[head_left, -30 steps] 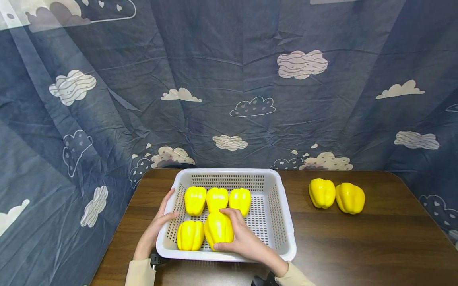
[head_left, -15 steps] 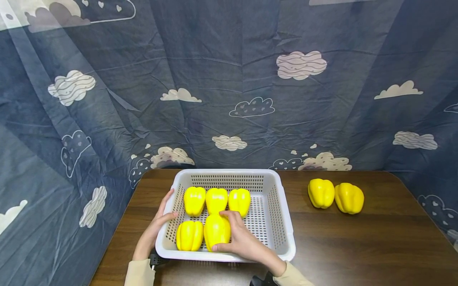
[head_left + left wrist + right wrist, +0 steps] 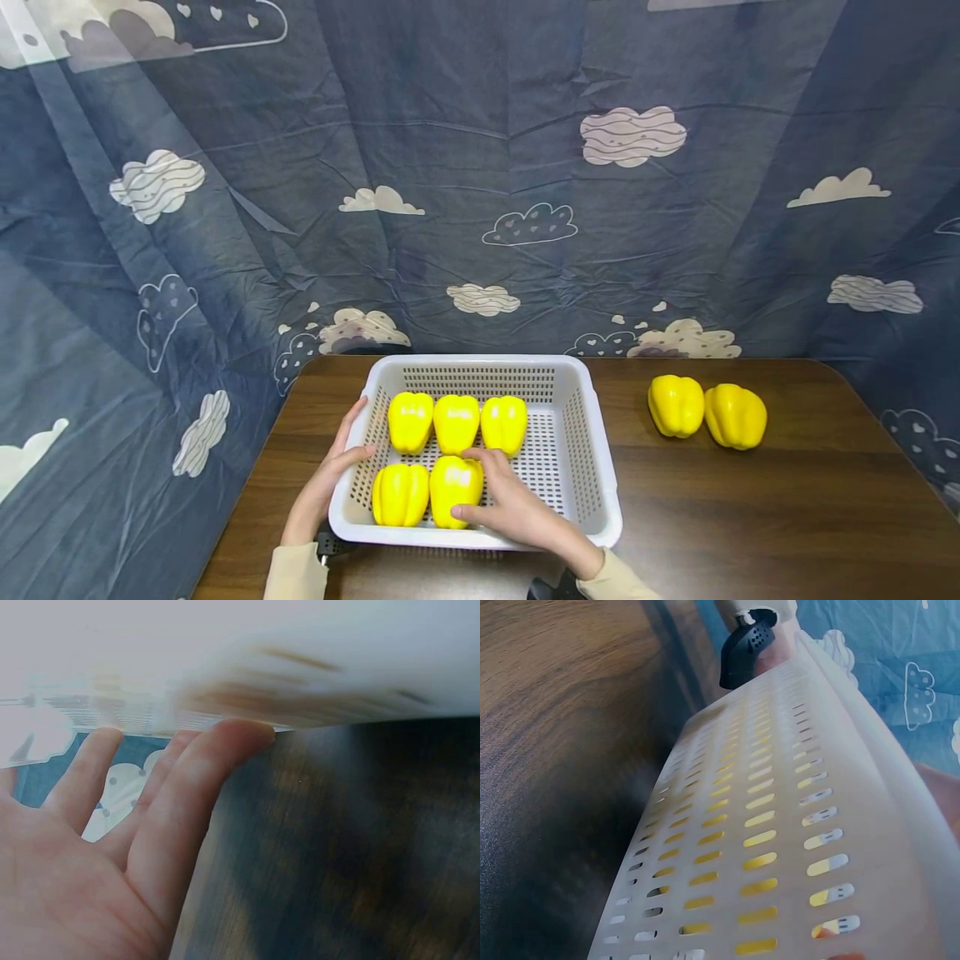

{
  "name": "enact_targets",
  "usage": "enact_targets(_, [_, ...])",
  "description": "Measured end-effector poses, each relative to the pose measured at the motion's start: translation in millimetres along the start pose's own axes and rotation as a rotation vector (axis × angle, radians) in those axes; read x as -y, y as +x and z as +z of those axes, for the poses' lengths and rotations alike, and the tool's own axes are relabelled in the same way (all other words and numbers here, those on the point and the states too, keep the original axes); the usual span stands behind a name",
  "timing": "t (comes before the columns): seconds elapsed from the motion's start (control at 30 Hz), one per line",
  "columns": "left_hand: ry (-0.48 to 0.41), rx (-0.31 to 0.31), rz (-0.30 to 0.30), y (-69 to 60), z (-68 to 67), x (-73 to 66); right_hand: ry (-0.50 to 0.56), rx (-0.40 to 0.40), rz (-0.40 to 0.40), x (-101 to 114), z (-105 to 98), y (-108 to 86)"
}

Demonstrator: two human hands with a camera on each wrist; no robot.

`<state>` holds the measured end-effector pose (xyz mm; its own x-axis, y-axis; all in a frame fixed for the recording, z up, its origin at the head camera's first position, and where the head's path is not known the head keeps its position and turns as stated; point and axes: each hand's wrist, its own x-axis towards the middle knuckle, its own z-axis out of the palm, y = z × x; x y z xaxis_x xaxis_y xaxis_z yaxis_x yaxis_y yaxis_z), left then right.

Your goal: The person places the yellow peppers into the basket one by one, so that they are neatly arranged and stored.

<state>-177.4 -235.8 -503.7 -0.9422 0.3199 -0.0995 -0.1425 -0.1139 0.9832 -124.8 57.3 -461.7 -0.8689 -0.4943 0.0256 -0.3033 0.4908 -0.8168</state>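
My left hand (image 3: 324, 479) holds the left side of a white perforated plastic basket (image 3: 600, 467). Its thumb lies over the rim, and in the left wrist view its fingers (image 3: 176, 802) touch the outer wall. Inside the basket, my right hand (image 3: 510, 500) grips a yellow bell pepper (image 3: 450, 483) in the front row, thumb on its near side and fingertips at its far right. A second bell pepper (image 3: 401, 496) sits left of it. Behind them stand three more bell peppers (image 3: 456, 423) in a row. In the right wrist view the basket wall mostly hides the right hand.
Two yellow bell peppers (image 3: 676, 406) lie side by side on the brown wooden table (image 3: 720, 517), right of the basket. A dark blue curtain (image 3: 450, 125) with cloud prints hangs behind and at the left.
The bell pepper in my right hand has lowered into the front row of the basket, and the hand has sunk slightly with it. My left hand keeps its place on the basket.
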Motion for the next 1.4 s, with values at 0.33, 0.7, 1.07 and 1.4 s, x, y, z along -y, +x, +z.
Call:
enact_targets(0.33, [0.014,-0.016,-0.006,0.6,1.0,0.9,0.053,-0.083,-0.019,-2,-12,-8.8])
enact_targets(0.7, [0.019,-0.027,-0.002,-0.4,2.0,-0.1,0.196,-0.150,0.052,-9,-41,-26.0])
enact_targets(1.07, [0.020,-0.009,0.005,1.9,-1.0,3.0,0.276,-0.315,-0.041,-28,-75,-45.7])
enact_targets(1.4, [0.032,0.003,0.017,2.1,-1.8,2.2,0.332,-0.421,-0.103,-49,-99,-60.3])
